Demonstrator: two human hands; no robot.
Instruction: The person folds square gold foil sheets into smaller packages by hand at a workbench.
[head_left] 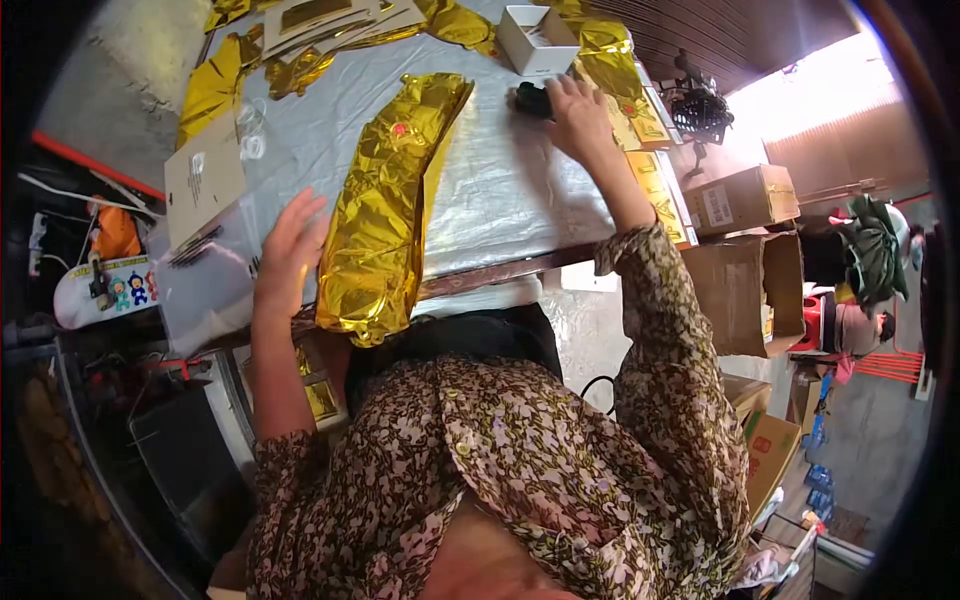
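A long, crinkled gold foil piece (pixel 385 215) with a small red spot lies lengthwise on the silvery table cover (pixel 490 200), its near end hanging over the table's front edge. Beside its left edge is my left hand (pixel 293 240), fingers stretched out and apart, with nothing in it. My right hand (pixel 582 118) is farther back on the right, its fingers bent around the right end of a small black object (pixel 533 98). The palm hides part of that object, and its kind does not show. Just behind my right hand stands a white open box (pixel 538 42) with small items inside.
Flat cards (pixel 340 25) and more gold foil (pixel 215 95) lie along the back and left. A brown card (pixel 205 185) rests at the left edge. Yellow packets (pixel 657 190) line the right edge. Cardboard boxes (pixel 735 290) stand to the right of the table.
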